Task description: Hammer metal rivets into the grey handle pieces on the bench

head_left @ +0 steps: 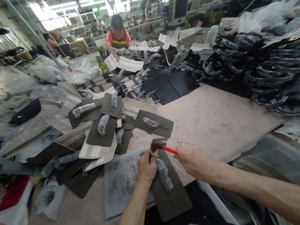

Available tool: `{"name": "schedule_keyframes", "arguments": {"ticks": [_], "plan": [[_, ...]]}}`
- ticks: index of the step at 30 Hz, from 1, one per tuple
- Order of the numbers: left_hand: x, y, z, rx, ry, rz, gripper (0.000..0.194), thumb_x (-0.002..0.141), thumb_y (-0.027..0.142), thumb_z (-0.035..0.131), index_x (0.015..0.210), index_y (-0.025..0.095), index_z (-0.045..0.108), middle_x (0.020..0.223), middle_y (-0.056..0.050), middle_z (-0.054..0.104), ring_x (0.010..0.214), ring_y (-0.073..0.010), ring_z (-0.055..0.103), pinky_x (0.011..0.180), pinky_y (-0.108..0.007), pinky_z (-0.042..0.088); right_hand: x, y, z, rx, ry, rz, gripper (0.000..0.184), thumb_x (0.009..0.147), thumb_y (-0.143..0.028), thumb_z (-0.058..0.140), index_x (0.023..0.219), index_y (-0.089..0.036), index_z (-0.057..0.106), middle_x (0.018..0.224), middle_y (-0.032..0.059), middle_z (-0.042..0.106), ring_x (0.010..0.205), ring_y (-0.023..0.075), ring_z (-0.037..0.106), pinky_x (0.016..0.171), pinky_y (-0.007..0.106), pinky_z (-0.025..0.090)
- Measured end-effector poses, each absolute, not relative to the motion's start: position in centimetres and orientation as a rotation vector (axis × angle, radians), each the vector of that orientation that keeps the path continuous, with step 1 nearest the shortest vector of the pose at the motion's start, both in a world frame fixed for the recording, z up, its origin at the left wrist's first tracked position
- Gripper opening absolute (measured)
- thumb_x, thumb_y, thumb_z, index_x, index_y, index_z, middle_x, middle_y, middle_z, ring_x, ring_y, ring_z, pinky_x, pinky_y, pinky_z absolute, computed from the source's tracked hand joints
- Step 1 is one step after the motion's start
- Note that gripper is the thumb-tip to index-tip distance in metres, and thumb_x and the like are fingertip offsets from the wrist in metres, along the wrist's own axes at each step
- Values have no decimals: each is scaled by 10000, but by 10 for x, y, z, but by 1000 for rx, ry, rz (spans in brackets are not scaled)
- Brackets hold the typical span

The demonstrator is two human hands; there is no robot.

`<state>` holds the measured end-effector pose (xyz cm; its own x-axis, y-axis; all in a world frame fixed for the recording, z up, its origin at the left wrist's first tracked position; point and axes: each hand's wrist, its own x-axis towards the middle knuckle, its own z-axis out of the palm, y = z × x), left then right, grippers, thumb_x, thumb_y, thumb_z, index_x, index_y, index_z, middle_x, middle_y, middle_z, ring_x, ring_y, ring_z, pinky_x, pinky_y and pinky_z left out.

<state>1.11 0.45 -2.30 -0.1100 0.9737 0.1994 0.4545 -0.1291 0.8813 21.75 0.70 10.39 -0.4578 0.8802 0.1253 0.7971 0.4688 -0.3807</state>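
Note:
My right hand [190, 160] is wrapped round the red handle of a hammer [170, 149]. Its dark head is over my left fingertips. My left hand [147, 168] is closed in a pinch beneath the hammer head, on something short that I cannot make out. Under my hands lies a dark olive bag panel [172, 202] with a plastic-wrapped carry handle [164, 175] on it. The panel partly covers a grey, worn slab [119, 186] and juts past the table's near edge.
Similar panels with wrapped handles [101, 132] are heaped at left, beside clear plastic bags [12, 80]. Small metal bits [179, 171] are scattered on the table [211, 117]. Black wrapped handles [275, 72] pile up at right. A co-worker [118, 37] is across the table.

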Motion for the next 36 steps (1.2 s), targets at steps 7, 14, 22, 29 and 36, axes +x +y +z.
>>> {"name": "schedule_keyframes", "arguments": {"ticks": [7, 14, 22, 29, 36], "plan": [[12, 3, -21, 1603, 1549, 1244, 148, 826, 172, 576, 910, 209, 692, 863, -5, 732, 810, -168, 667, 757, -251, 485, 247, 26, 64, -1736, -2573, 537, 298, 1025, -370, 326, 977, -189, 557, 705, 43, 629, 626, 178, 581, 560, 285, 255], [11, 5, -20, 1576, 1570, 1251, 136, 802, 221, 617, 907, 192, 698, 852, -16, 729, 801, -179, 665, 761, -264, 497, 241, 20, 25, -1665, -2501, 196, 323, 953, -213, 443, 1251, -104, 502, 1208, 200, 569, 1038, 296, 557, 805, 366, 409], [14, 11, -19, 1277, 1553, 1344, 197, 749, 304, 689, 892, 169, 706, 809, -17, 738, 742, -163, 672, 707, -240, 523, 180, -13, 60, -562, -3025, 176, 190, 814, -205, 597, 1000, -176, 577, 1171, 102, 540, 988, 254, 468, 829, 389, 389], [2, 22, -13, 837, 1478, 1561, 290, 668, 333, 763, 860, 131, 679, 794, -45, 739, 710, -157, 689, 681, -244, 548, 170, -1, 70, -505, -3072, -187, 83, 881, -132, 523, 932, -168, 578, 935, 81, 563, 840, 218, 498, 759, 360, 379], [-24, 11, 52, 769, 1361, 1827, 338, 651, 339, 824, 865, 119, 680, 796, -34, 730, 726, -152, 704, 741, -273, 572, 190, 25, 77, -489, -3117, -230, 188, 944, -119, 428, 919, -168, 608, 895, 69, 616, 804, 192, 539, 792, 343, 388]]}}
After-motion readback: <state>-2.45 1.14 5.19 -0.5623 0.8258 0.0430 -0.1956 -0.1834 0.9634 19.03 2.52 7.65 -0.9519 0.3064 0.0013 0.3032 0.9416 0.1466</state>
